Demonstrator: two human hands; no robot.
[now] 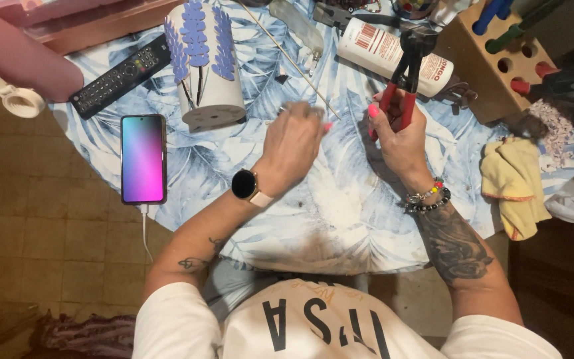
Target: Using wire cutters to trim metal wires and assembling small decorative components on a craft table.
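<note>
My right hand (398, 136) grips red-handled pliers (403, 73) by the handles, the dark jaws pointing away from me over a white glue bottle (393, 54). My left hand (293, 143), with a black watch on the wrist, is blurred and curled over the table; its fingertips seem to pinch something small near a thin wooden stick (293, 61), but I cannot make out what. Both hands hover over a round table (340, 219) covered in a blue leaf-print cloth.
A lit phone (143, 158) on a cable lies at the left, a black remote (119, 76) behind it. A white cylinder with purple flower cutouts (206, 60) stands at the back. A wooden tool block (493, 56) and yellow cloth (511, 179) sit right.
</note>
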